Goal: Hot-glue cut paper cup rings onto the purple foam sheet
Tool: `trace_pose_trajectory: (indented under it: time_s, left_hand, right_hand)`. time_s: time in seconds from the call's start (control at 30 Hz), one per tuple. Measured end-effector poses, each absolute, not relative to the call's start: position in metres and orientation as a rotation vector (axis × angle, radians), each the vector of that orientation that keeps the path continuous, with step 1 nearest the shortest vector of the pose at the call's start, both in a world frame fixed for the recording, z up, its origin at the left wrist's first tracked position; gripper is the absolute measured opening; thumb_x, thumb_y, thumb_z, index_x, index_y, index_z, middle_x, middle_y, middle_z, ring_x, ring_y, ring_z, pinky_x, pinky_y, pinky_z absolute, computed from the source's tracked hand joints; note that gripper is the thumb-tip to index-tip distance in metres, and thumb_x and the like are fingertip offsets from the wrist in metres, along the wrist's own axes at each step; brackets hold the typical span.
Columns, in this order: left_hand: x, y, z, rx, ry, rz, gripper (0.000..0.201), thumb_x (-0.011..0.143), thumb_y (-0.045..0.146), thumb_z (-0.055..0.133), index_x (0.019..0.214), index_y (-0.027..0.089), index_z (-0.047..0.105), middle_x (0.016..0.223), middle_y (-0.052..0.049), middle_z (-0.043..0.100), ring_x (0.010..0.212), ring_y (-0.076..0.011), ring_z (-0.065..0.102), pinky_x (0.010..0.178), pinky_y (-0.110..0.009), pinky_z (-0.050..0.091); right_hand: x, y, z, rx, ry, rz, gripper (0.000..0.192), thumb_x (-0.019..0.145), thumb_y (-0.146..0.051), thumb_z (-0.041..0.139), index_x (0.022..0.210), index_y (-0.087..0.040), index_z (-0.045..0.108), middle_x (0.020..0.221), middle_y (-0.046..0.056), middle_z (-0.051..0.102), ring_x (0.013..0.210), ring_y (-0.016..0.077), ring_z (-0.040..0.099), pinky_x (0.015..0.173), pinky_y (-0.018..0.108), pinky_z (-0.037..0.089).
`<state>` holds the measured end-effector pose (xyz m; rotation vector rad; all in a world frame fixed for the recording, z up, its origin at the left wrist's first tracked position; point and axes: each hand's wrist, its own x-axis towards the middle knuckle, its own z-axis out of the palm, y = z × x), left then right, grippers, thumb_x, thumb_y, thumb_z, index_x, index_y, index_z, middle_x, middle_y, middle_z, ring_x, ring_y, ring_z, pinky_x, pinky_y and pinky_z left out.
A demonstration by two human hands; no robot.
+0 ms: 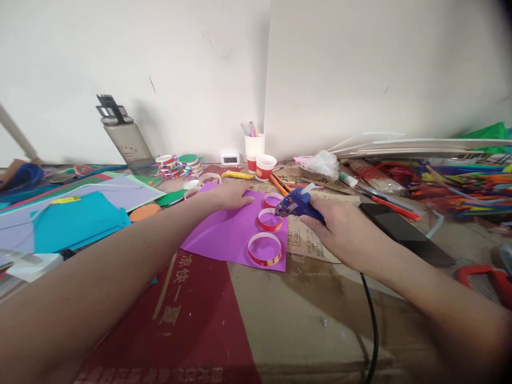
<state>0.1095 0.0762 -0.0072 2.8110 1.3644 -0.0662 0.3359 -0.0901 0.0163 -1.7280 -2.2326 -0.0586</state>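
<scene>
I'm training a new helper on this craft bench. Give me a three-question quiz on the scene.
1. True or false: the right hand holds a blue glue gun.
2. How many red-and-white rings lie on the purple paper?
3. The left hand rests on: A) the phone, B) the purple paper, C) the bottle.

Key: 1 true; 2 three; 3 B.

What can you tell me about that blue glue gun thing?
The small blue plastic glue gun has a pale glue stick poking out of its back. The right hand grips it, nozzle pointing left at the farthest red paper ring on the purple paper sheet. A black cord trails below the wrist toward the camera.
</scene>
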Motion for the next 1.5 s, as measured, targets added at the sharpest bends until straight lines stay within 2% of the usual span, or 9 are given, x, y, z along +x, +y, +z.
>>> trace_pose_trajectory:
  time_s: [0.3,0.47,0.63,0.73,0.87,1.0,1.23,1.43,1.5]
  left_hand:
    - [0.114,0.068,-0.001,2.868,1.443,-0.186,0.065,0.083,0.056,0.054,0.135,0.017,0.051,0.139,-0.016,0.054,0.127,-0.0328,0.050,0.103,-0.045,0.040]
    - [0.113,0.068,0.008,2.846,1.526,-0.116,0.072,0.077,0.057,0.061,0.136,0.017,0.051,0.138,-0.016,0.053,0.125,-0.0335,0.050,0.101,-0.045,0.042]
    - [0.110,0.067,0.018,2.789,1.671,-0.100,0.051,0.076,0.056,0.059,0.112,0.021,0.067,0.117,-0.010,0.068,0.112,-0.0325,0.059,0.095,-0.044,0.042]
    - [0.104,0.069,0.019,2.674,1.805,-0.003,0.049,0.073,0.059,0.058,0.102,0.020,0.068,0.105,-0.008,0.071,0.098,-0.0296,0.063,0.082,-0.037,0.046]
    - [0.096,0.068,0.020,2.505,1.902,0.086,0.043,0.072,0.060,0.056,0.079,0.018,0.066,0.080,-0.006,0.069,0.074,-0.0225,0.063,0.061,-0.029,0.041]
    - [0.095,0.055,0.021,2.444,1.941,0.017,0.042,0.073,0.058,0.055,0.060,0.019,0.058,0.064,-0.005,0.062,0.066,-0.0210,0.059,0.056,-0.029,0.036]
    - [0.089,0.026,0.017,2.323,1.867,-0.204,0.045,0.070,0.060,0.060,0.052,0.020,0.050,0.054,-0.004,0.058,0.059,-0.0203,0.056,0.056,-0.029,0.034]
    - [0.078,0.018,0.031,2.294,1.735,-0.405,0.051,0.073,0.062,0.059,0.046,0.019,0.052,0.054,-0.004,0.063,0.054,-0.0167,0.054,0.055,-0.028,0.034]
    - [0.077,0.020,0.033,2.376,1.768,-0.255,0.052,0.074,0.062,0.058,0.047,0.018,0.052,0.052,-0.005,0.063,0.054,-0.0165,0.054,0.054,-0.028,0.034]
  right_hand:
    - [0.337,-0.090,0.020,-1.728,-2.259,0.008,0.022,0.096,-0.032,0.043,0.097,-0.018,0.060,0.089,0.011,0.071,0.075,0.0229,0.063,0.058,0.029,0.035]
    - [0.339,-0.088,0.021,-1.765,-2.251,0.021,0.022,0.094,-0.033,0.046,0.099,-0.018,0.061,0.088,0.010,0.071,0.078,0.0230,0.064,0.059,0.028,0.035]
    - [0.341,-0.086,0.022,-1.749,-2.241,0.055,0.023,0.094,-0.034,0.045,0.099,-0.018,0.061,0.092,0.011,0.071,0.082,0.0243,0.064,0.062,0.029,0.037]
    - [0.342,-0.085,0.023,-1.732,-2.218,0.049,0.023,0.095,-0.033,0.044,0.098,-0.018,0.061,0.093,0.012,0.071,0.082,0.0242,0.064,0.063,0.029,0.037]
    - [0.345,-0.084,0.022,-1.726,-2.185,0.015,0.024,0.095,-0.035,0.044,0.099,-0.017,0.061,0.094,0.013,0.071,0.082,0.0241,0.065,0.063,0.029,0.037]
    - [0.346,-0.080,0.022,-1.744,-2.150,0.004,0.025,0.096,-0.037,0.043,0.098,-0.018,0.059,0.091,0.012,0.071,0.081,0.0243,0.065,0.062,0.029,0.037]
    - [0.346,-0.077,0.019,-1.722,-2.125,0.019,0.024,0.097,-0.035,0.041,0.094,-0.017,0.057,0.093,0.014,0.070,0.082,0.0248,0.064,0.062,0.029,0.037]
    - [0.345,-0.076,0.014,-1.704,-2.110,0.062,0.025,0.097,-0.038,0.040,0.094,-0.019,0.056,0.092,0.012,0.070,0.081,0.0240,0.064,0.064,0.029,0.038]
    - [0.346,-0.075,0.011,-1.685,-2.110,0.076,0.026,0.097,-0.040,0.040,0.095,-0.019,0.055,0.091,0.011,0.070,0.080,0.0234,0.064,0.063,0.029,0.038]
